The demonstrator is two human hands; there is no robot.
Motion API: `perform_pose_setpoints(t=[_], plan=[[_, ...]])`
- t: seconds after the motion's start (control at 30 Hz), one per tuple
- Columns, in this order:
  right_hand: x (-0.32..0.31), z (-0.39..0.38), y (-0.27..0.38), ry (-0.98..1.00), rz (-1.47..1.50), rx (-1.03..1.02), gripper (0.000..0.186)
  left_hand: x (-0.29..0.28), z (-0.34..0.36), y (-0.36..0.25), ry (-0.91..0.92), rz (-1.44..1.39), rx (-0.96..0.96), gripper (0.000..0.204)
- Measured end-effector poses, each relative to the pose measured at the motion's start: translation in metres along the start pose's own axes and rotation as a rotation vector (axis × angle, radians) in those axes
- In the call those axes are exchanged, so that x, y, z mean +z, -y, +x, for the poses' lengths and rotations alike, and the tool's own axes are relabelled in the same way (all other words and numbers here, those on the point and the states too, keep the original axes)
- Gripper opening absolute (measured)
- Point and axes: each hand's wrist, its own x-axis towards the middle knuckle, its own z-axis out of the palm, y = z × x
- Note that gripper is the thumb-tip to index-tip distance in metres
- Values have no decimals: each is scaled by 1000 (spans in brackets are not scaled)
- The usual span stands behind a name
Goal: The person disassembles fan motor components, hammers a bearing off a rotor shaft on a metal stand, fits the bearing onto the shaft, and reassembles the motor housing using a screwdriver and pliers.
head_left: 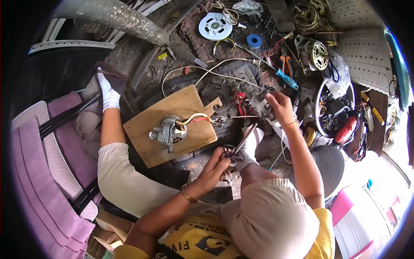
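My left hand point(214, 167) is closed around a round, dark metal motor end cover point(233, 154) with openings in it, just above my right foot. Farther out on the right, my right hand point(282, 110) has its fingers curled in beside a greyish, blurred piece point(264, 105); whether it grips that piece or something smaller is hard to make out. An opened small electric motor point(171, 133) with a white shaft end rests on the wooden board point(194, 101) in front of me. Yellow, white and red wires point(196, 118) run from the motor toward the board's notched handle.
Beyond the board lie a white slotted disc point(215, 26), blue tape point(254, 41), orange-handled pliers point(284, 64) and a blue-handled screwdriver point(286, 80). To the right stand another motor point(317, 55) and a round basket point(317, 108) of parts. A white cable point(233, 60) loops across the cluttered floor.
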Motion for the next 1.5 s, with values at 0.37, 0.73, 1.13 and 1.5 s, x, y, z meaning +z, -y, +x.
perform_pose_setpoints(t=[0.37, 0.73, 1.13, 1.5], plan=[[-30, -85, 168, 534, 447, -231, 61, -9, -21, -114, 189, 621, 484, 79], [-19, -169, 356, 1358, -15, -291, 75, 8, -158, -172, 227, 846, 770, 73], [-30, -278, 439, 1210, -507, -557, 66, 47, -264, -173, 71, 1107, 1025, 72], [-71, -249, 385, 878, 273, -490, 105, 67, -242, -164, -82, 1000, 1099, 66]])
